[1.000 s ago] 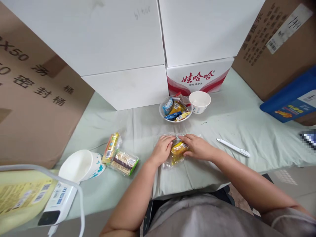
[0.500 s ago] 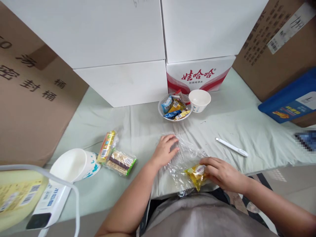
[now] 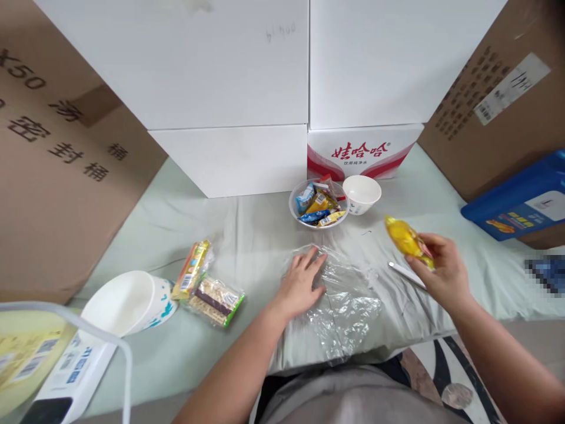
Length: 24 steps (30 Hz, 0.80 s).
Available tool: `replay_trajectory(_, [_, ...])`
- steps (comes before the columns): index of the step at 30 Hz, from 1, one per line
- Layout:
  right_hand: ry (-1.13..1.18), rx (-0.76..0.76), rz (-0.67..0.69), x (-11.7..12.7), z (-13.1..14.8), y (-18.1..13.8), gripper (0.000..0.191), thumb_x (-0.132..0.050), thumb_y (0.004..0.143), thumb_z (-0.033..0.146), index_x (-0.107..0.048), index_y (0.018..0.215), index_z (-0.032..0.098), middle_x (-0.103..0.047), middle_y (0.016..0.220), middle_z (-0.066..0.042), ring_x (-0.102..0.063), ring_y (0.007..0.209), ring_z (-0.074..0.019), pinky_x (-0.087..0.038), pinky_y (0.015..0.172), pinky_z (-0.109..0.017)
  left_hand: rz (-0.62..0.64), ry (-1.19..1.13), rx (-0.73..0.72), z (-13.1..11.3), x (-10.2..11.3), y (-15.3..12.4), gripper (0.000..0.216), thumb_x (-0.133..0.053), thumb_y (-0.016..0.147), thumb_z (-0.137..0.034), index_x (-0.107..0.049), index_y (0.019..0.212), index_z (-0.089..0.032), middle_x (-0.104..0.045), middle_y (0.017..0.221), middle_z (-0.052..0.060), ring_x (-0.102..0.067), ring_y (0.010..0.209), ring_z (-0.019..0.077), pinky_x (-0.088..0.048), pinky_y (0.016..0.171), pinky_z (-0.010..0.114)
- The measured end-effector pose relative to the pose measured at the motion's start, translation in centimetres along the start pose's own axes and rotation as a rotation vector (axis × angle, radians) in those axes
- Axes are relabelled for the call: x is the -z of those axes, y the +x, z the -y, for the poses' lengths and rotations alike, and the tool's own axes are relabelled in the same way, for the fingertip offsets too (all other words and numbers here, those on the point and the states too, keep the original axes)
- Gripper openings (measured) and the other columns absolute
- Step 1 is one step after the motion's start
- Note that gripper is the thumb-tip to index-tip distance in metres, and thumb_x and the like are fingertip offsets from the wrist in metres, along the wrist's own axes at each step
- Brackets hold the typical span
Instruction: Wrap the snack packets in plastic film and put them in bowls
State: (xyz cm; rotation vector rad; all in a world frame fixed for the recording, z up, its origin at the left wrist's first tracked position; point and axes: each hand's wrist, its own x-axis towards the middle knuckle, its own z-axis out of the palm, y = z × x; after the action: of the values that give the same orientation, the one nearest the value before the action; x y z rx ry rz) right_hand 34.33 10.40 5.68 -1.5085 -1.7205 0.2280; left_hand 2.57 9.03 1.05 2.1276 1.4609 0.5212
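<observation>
My left hand (image 3: 304, 282) lies with fingers spread on a clear plastic bag (image 3: 344, 312), flattened on the cloth in front of me. Held up at the right, a yellow snack packet (image 3: 406, 237) is pinched between the thumb and fingers of my right hand (image 3: 444, 268). Beneath that hand lies a white pen-like stick (image 3: 406, 274), partly hidden by it. Beyond the bag, a clear bowl (image 3: 293, 213) holds several wrapped snacks, and a white paper bowl (image 3: 362, 203) stands right beside it.
At left lie a yellow snack packet (image 3: 192, 268) and a wrapped grain bar (image 3: 216, 299), near a tilted paper tub (image 3: 152, 294). White boxes (image 3: 229, 162) stand at the back, with cardboard cartons (image 3: 66, 159) on both sides. A blue container (image 3: 516, 206) is at right.
My right hand has lifted the yellow snack packet off the plastic bag and carried it up and to the right. My left hand stays on the bag, its fingers more spread.
</observation>
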Motion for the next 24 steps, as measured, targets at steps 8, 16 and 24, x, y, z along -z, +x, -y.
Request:
replay_trajectory(8, [0.063,0.527,0.196,-8.8,11.1,12.5,0.039,-0.047,0.086,0.016,-0.06,0.123,0.023,-0.059,0.127,-0.01,-0.053,0.121,-0.0267,-0.043,0.103,-0.047,0.017,-0.028,-0.069,0.7,0.6,0.0,0.055,-0.076,0.073,-0.022,-0.06,0.126,-0.025,-0.047,0.145,0.009,-0.04,0.133,0.0315,-0.04,0.109,0.053])
replay_trajectory(16, [-0.092,0.602,0.509,-12.9,10.5,13.6,0.053,-0.044,0.077,0.005,-0.06,0.126,0.017,-0.056,0.135,-0.011,-0.048,0.125,-0.0273,-0.041,0.104,-0.048,-0.006,-0.041,-0.078,0.7,0.5,0.0,0.054,-0.077,0.073,-0.022,-0.061,0.124,-0.026,-0.048,0.144,0.009,-0.042,0.131,0.0315,-0.042,0.107,0.054])
replay_trajectory(24, [0.0,0.816,0.731,-9.4,9.3,1.2,0.024,-0.047,0.092,0.022,-0.064,0.107,0.016,-0.066,0.106,-0.012,-0.06,0.099,-0.0223,-0.05,0.084,-0.036,0.007,0.023,-0.088,0.7,0.2,0.0,0.065,-0.072,0.074,-0.021,-0.052,0.135,-0.026,-0.043,0.149,0.01,-0.033,0.139,0.0328,-0.032,0.112,0.056])
